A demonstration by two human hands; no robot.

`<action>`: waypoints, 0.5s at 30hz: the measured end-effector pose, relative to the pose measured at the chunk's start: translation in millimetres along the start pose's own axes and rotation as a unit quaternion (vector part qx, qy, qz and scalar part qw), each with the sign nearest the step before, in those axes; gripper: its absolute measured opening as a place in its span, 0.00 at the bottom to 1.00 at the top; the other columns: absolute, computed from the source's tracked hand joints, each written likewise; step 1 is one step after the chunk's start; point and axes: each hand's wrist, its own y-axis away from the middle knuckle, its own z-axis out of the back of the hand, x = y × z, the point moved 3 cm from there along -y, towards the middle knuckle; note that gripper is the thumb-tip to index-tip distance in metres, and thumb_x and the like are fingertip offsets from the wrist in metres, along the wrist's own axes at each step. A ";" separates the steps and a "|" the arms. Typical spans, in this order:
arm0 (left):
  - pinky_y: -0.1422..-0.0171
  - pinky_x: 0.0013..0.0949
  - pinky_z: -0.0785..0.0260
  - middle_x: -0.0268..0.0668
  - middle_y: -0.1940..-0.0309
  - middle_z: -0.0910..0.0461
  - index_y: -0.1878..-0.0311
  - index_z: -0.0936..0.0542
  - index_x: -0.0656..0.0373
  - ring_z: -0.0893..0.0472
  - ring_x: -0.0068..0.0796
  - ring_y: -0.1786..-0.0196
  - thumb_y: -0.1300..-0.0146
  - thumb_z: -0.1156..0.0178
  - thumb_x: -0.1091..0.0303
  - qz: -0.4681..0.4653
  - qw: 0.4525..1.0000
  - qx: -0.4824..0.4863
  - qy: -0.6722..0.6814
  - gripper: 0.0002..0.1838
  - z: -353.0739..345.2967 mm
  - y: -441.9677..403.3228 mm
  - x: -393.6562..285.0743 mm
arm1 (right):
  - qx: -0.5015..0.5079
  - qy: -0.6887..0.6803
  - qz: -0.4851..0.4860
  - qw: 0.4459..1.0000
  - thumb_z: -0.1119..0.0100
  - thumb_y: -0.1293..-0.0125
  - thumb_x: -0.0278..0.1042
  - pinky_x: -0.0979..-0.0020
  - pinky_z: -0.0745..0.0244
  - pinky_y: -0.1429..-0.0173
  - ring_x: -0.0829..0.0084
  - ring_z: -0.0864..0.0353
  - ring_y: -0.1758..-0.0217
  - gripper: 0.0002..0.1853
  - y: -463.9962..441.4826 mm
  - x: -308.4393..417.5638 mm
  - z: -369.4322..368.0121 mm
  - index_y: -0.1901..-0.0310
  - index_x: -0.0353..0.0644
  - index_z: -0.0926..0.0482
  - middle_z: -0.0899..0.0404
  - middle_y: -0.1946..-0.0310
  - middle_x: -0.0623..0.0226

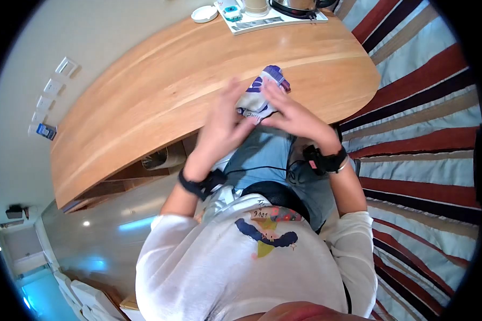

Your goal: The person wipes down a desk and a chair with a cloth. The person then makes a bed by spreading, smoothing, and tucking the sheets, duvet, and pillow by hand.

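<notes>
A crumpled white and purple cloth-like item [255,101] lies at the front edge of the wooden table [193,80]. My left hand [219,125] is beside it on the left of the view, blurred by motion, with its fingers apart and the thumb near the item's lower end. From the right, my right hand [294,115] reaches over the item, its spread fingers touching or just above it. Whether either hand presses on it is unclear. Both wrists wear black bands.
At the table's back stands a white tray [276,23] with a kettle [297,6], a cup [255,6] and a small teal-and-white item. A white ashtray-like dish [204,14] is beside it. A striped curtain [412,155] hangs at the right. Below the table is a basket [166,157].
</notes>
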 end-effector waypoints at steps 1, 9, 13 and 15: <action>0.39 0.38 0.54 0.50 0.44 0.45 0.45 0.43 0.61 0.46 0.44 0.40 0.52 0.43 0.67 -0.040 0.997 0.040 0.043 0.31 -17.7 -16.6 -10.5 | -0.027 -0.079 -0.009 0.996 0.48 0.47 0.40 0.69 0.51 0.40 0.62 0.49 0.39 0.30 5.0 -3.9 11.7 0.46 0.31 0.44 0.50 0.42 0.51; 0.38 0.43 0.58 0.45 0.41 0.49 0.43 0.45 0.62 0.53 0.39 0.37 0.45 0.58 0.47 -0.136 0.951 0.109 -0.257 0.33 -92.0 -40.9 47.8 | -0.254 -0.068 -0.218 0.940 0.59 0.40 0.32 0.73 0.54 0.39 0.71 0.47 0.40 0.19 105.3 4.6 131.6 0.48 0.34 0.38 0.43 0.44 0.61; 0.38 0.43 0.57 0.43 0.41 0.49 0.43 0.44 0.60 0.53 0.36 0.36 0.43 0.60 0.49 -0.115 0.953 0.123 -0.253 0.30 -67.9 -17.1 51.6 | -0.305 -0.138 -0.291 0.896 0.61 0.38 0.34 0.73 0.52 0.39 0.71 0.45 0.41 0.19 154.4 -8.8 137.5 0.47 0.33 0.39 0.43 0.44 0.63; 0.40 0.42 0.52 0.42 0.42 0.46 0.44 0.42 0.59 0.50 0.36 0.38 0.45 0.54 0.56 -0.064 0.962 0.100 -0.244 0.27 -38.3 -2.9 59.6 | -0.317 -0.160 -0.316 0.880 0.63 0.38 0.38 0.71 0.52 0.39 0.70 0.44 0.41 0.21 172.7 -20.4 130.4 0.47 0.32 0.40 0.43 0.44 0.64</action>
